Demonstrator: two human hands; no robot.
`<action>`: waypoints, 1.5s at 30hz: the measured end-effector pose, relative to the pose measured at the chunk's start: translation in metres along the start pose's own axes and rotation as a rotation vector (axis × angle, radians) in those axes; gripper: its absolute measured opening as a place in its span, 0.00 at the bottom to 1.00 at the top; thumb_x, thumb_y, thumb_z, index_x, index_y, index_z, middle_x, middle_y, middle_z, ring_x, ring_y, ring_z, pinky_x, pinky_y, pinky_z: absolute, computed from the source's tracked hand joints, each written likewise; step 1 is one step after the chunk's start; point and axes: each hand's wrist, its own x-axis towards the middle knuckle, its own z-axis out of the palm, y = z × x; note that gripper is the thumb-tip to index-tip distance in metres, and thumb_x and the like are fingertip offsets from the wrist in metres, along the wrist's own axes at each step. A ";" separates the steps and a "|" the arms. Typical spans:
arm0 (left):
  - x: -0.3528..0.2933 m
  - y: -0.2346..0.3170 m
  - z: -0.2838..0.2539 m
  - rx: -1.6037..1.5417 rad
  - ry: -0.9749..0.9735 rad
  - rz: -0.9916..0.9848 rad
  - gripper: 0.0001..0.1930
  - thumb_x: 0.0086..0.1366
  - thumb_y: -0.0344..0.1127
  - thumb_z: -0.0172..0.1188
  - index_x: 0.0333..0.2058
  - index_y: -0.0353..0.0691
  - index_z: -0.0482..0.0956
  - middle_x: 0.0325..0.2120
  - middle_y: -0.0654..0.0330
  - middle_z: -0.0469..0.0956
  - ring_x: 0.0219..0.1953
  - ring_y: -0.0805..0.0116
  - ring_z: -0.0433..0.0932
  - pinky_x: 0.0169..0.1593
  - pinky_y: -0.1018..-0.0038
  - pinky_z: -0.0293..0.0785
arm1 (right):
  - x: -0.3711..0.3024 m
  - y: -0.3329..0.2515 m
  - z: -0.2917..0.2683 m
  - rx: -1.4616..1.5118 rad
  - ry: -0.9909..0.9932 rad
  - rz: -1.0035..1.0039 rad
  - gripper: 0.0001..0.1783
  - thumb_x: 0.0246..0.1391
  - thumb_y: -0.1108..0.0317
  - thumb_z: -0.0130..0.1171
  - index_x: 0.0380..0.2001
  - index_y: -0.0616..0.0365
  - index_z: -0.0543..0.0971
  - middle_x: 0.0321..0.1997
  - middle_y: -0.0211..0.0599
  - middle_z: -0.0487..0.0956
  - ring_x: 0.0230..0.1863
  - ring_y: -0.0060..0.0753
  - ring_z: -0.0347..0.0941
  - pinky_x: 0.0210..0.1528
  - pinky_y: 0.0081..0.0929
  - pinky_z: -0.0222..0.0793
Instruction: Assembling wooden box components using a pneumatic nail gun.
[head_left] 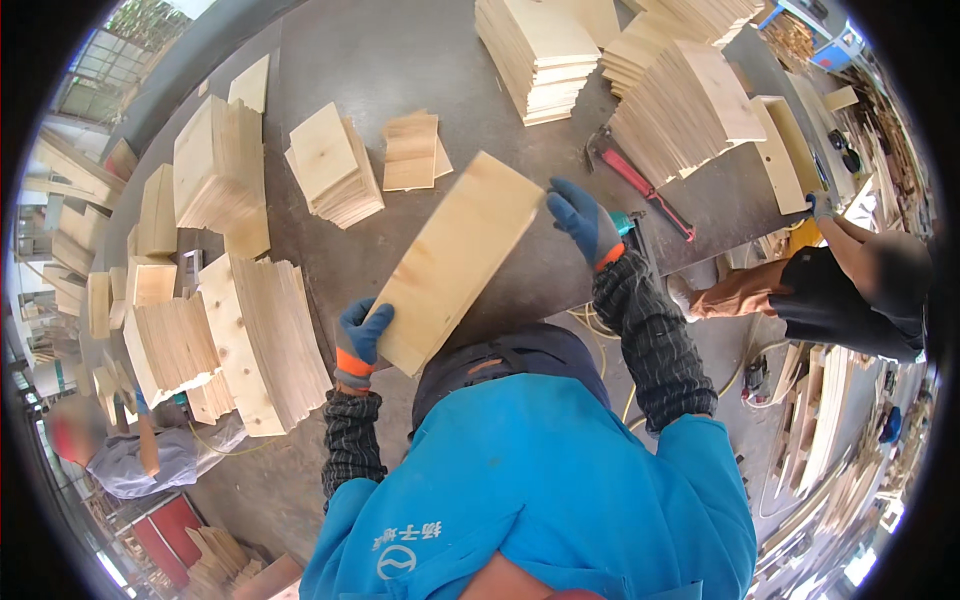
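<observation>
A long pale plywood board (pixel 460 262) is held tilted in front of my body, over the near edge of the dark table. My gloved left hand (pixel 362 335) grips its lower left edge, the thumb on the upper face. Beside the board's far right corner is my gloved right hand (pixel 584 222), its fingers stretched out and apart. Whether those fingertips touch the corner cannot be made out. Just right of that hand lies a teal and black tool (pixel 630 225), partly hidden by the sleeve. Beyond it rests a red-handled hammer (pixel 640 180).
Stacked wood panels stand at left (pixel 265 340), with a smaller stack (pixel 335 165) and thin loose pieces (pixel 412 152) on the table (pixel 340 60). More stacks (pixel 540 55) fill the far right. Other people work at right (pixel 850 280) and lower left (pixel 150 455). A yellow hose (pixel 600 345) hangs nearby.
</observation>
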 end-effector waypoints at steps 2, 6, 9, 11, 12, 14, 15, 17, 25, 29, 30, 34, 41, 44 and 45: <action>-0.006 0.001 -0.011 0.019 -0.058 0.003 0.15 0.68 0.37 0.73 0.47 0.31 0.88 0.38 0.59 0.89 0.38 0.73 0.85 0.43 0.73 0.81 | -0.007 0.000 0.007 -0.016 -0.046 -0.012 0.39 0.67 0.48 0.65 0.69 0.67 0.73 0.63 0.52 0.83 0.62 0.40 0.81 0.66 0.34 0.72; -0.001 0.018 -0.029 0.047 -0.245 -0.050 0.17 0.65 0.36 0.74 0.49 0.32 0.88 0.39 0.59 0.89 0.40 0.72 0.86 0.46 0.72 0.82 | -0.042 -0.013 -0.002 -0.220 -0.286 0.024 0.44 0.64 0.46 0.68 0.73 0.63 0.69 0.65 0.48 0.82 0.60 0.36 0.81 0.65 0.34 0.73; 0.020 0.027 -0.034 0.110 -0.318 -0.033 0.19 0.63 0.36 0.75 0.49 0.32 0.89 0.40 0.59 0.89 0.41 0.72 0.86 0.48 0.73 0.82 | -0.071 -0.009 -0.016 -0.280 -0.342 0.069 0.48 0.61 0.48 0.71 0.77 0.57 0.65 0.62 0.44 0.83 0.53 0.31 0.81 0.61 0.33 0.75; 0.038 0.036 -0.028 0.158 -0.380 -0.012 0.19 0.62 0.36 0.76 0.50 0.32 0.89 0.40 0.60 0.89 0.40 0.73 0.86 0.48 0.73 0.82 | -0.085 0.007 -0.028 -0.229 -0.401 0.094 0.48 0.60 0.51 0.72 0.78 0.54 0.63 0.62 0.43 0.82 0.53 0.31 0.80 0.59 0.34 0.76; 0.048 0.043 -0.024 0.208 -0.438 0.008 0.20 0.61 0.36 0.77 0.50 0.33 0.89 0.40 0.60 0.89 0.40 0.73 0.85 0.48 0.73 0.82 | -0.091 0.010 -0.038 -0.090 -0.431 0.291 0.50 0.60 0.53 0.73 0.79 0.55 0.61 0.65 0.44 0.79 0.61 0.36 0.79 0.64 0.38 0.74; 0.068 0.062 -0.011 0.269 -0.489 0.027 0.20 0.60 0.37 0.77 0.50 0.34 0.90 0.40 0.61 0.89 0.41 0.73 0.85 0.48 0.74 0.81 | -0.108 0.015 -0.047 -0.003 -0.369 0.273 0.51 0.60 0.53 0.73 0.79 0.57 0.60 0.67 0.44 0.77 0.64 0.37 0.77 0.66 0.39 0.73; 0.081 0.074 -0.002 0.331 -0.540 0.046 0.20 0.60 0.37 0.78 0.50 0.36 0.90 0.40 0.61 0.90 0.41 0.74 0.85 0.48 0.74 0.81 | -0.117 0.017 -0.051 0.084 -0.306 0.255 0.51 0.60 0.54 0.73 0.79 0.59 0.60 0.69 0.45 0.76 0.67 0.38 0.75 0.67 0.40 0.72; 0.109 0.091 0.023 0.382 -0.612 0.078 0.20 0.59 0.36 0.78 0.49 0.36 0.90 0.41 0.60 0.90 0.43 0.72 0.85 0.51 0.73 0.81 | -0.131 0.019 -0.059 0.114 -0.259 0.241 0.50 0.60 0.55 0.72 0.78 0.63 0.60 0.70 0.45 0.75 0.69 0.38 0.73 0.69 0.39 0.70; 0.223 0.200 0.165 0.722 -0.755 0.540 0.21 0.59 0.39 0.79 0.51 0.45 0.90 0.47 0.54 0.89 0.47 0.62 0.86 0.54 0.68 0.81 | -0.179 0.020 -0.027 0.312 -0.002 0.184 0.38 0.61 0.56 0.72 0.67 0.63 0.70 0.53 0.40 0.82 0.45 0.30 0.84 0.38 0.28 0.84; 0.188 0.256 0.196 0.397 -0.386 0.693 0.23 0.63 0.38 0.76 0.58 0.46 0.85 0.48 0.54 0.86 0.46 0.60 0.85 0.53 0.66 0.81 | -0.172 0.013 -0.005 0.465 0.153 0.188 0.38 0.61 0.56 0.73 0.65 0.66 0.69 0.46 0.44 0.84 0.34 0.31 0.84 0.26 0.27 0.81; 0.179 0.249 0.193 0.396 -0.398 0.700 0.23 0.63 0.38 0.76 0.58 0.46 0.85 0.48 0.54 0.86 0.46 0.60 0.85 0.53 0.66 0.81 | -0.166 0.015 0.005 0.444 0.179 0.214 0.37 0.61 0.57 0.73 0.64 0.66 0.69 0.45 0.43 0.84 0.31 0.31 0.83 0.26 0.27 0.81; 0.119 0.194 0.162 0.468 -0.249 1.045 0.25 0.64 0.37 0.74 0.60 0.46 0.83 0.49 0.52 0.84 0.49 0.59 0.82 0.52 0.64 0.81 | -0.137 0.019 0.047 0.428 0.329 0.188 0.30 0.63 0.62 0.73 0.58 0.66 0.69 0.42 0.44 0.83 0.25 0.29 0.80 0.24 0.29 0.80; 0.049 0.059 0.131 0.446 -0.218 0.746 0.32 0.61 0.35 0.77 0.64 0.41 0.80 0.57 0.49 0.82 0.54 0.55 0.83 0.60 0.64 0.80 | -0.075 -0.002 0.085 0.493 0.231 0.200 0.32 0.61 0.58 0.76 0.56 0.64 0.70 0.38 0.43 0.83 0.26 0.31 0.81 0.26 0.33 0.83; 0.059 0.041 0.136 0.346 -0.193 0.716 0.32 0.62 0.34 0.77 0.65 0.39 0.79 0.59 0.47 0.82 0.55 0.55 0.84 0.62 0.64 0.79 | -0.072 -0.004 0.069 0.337 0.070 0.225 0.26 0.65 0.56 0.72 0.54 0.63 0.76 0.36 0.38 0.84 0.27 0.27 0.80 0.28 0.28 0.80; 0.062 0.036 0.136 0.294 -0.186 0.734 0.32 0.63 0.32 0.76 0.66 0.39 0.78 0.61 0.47 0.81 0.56 0.56 0.84 0.62 0.64 0.79 | -0.075 -0.005 0.062 0.273 0.044 0.217 0.24 0.67 0.55 0.71 0.55 0.63 0.78 0.35 0.36 0.84 0.28 0.25 0.79 0.29 0.27 0.78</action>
